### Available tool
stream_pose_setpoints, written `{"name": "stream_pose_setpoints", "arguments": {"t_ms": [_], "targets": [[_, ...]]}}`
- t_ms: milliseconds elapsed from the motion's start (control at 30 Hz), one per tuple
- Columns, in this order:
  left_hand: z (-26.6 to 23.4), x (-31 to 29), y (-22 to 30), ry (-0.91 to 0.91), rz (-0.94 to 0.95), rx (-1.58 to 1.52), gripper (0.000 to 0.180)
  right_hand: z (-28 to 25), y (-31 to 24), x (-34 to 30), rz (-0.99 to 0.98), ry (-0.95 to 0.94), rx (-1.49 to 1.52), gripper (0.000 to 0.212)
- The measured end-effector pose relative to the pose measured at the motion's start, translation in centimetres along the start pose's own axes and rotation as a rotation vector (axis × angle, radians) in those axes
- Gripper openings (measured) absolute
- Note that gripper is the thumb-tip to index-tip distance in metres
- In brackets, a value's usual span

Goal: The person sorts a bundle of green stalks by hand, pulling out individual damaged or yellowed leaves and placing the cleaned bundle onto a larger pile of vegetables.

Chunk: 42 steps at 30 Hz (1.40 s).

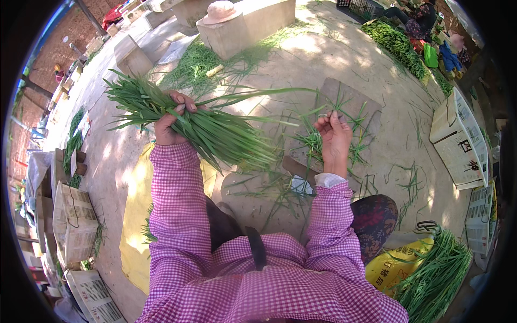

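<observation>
In my left hand (175,116), closed around its middle, is a thick bunch of green chives (229,134), leaf tips to the left and pale stem ends to the lower right. A few long blades stick out of the bunch toward my right hand (335,132). My right hand is raised on the other side, thumb and fingers pinched, with thin chive blades (339,102) at the fingertips. Below it a grey slab (369,110) lies on the ground, strewn with loose chives (309,141). Next to these is a brown, handle-like piece (299,169).
A yellow sheet (134,215) lies by my left arm. More chives (439,274) rest on a yellow sack (398,264) at lower right, near scissors-like handles (429,226). White crates (458,140) stand on both sides. Concrete blocks (223,37), one bearing a hat (219,12), and a seated person (417,21) are farther off.
</observation>
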State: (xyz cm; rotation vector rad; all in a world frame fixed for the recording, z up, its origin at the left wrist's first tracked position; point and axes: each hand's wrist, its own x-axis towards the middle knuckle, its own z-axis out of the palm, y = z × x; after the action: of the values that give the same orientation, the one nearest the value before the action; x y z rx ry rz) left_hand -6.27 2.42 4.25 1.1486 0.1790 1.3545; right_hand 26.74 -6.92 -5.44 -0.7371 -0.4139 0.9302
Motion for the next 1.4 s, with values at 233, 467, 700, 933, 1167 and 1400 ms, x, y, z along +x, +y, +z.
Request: {"name": "stream_pose_setpoints", "arguments": {"t_ms": [233, 467, 700, 933, 1167, 1400], "targets": [[1.5, -0.3, 0.5, 0.137, -0.037, -0.011, 0.024, 1.4, 0.1, -0.5, -0.558, 0.014, -1.423, 0.061], [3.6, -0.8, -2.1, -0.064, -0.330, 0.190, 0.020, 9.2, 1.8, -5.3, -0.560, -0.730, -1.155, 0.102], [2.3, -0.8, -6.0, 0.032, -0.319, 0.192, 0.020, 9.7, 3.2, -6.1, -0.094, -0.834, -0.835, 0.102], [1.2, 0.6, -4.0, 0.132, -0.158, -0.140, 0.020, 7.2, 1.4, -4.5, -0.353, -0.518, -1.025, 0.055], [-1.4, 0.5, -2.1, 0.370, -0.027, -0.268, 0.027, 6.5, -0.7, -4.4, 0.034, -0.601, -1.045, 0.026], [-2.1, 0.4, -1.9, 0.296, -0.028, -0.393, 0.040, 7.9, 4.7, -5.9, -0.235, -0.536, -1.051, 0.027]]}}
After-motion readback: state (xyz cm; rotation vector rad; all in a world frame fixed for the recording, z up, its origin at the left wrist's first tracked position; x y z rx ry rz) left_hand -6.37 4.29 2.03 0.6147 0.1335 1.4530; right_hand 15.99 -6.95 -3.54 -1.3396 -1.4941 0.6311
